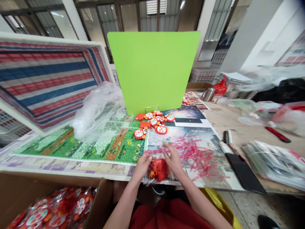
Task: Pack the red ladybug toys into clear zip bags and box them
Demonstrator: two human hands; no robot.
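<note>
My left hand (143,163) and my right hand (172,156) pinch the top edge of a clear plastic bag (156,181) at the table's front edge. Inside the bag lies a red crab-shaped toy (159,169). Beyond my hands, several more red crab toys (154,122) lie in a loose heap below a green board (153,70). A scatter of pink strips (195,152) lies just right of my right hand.
A cardboard box (100,190) at the lower left holds bagged crab toys (52,211). Crumpled clear plastic (95,108) lies at the left. A black phone (244,171), pens (227,136), a red cutter (277,133) and stacked plastic bags (274,162) lie at the right.
</note>
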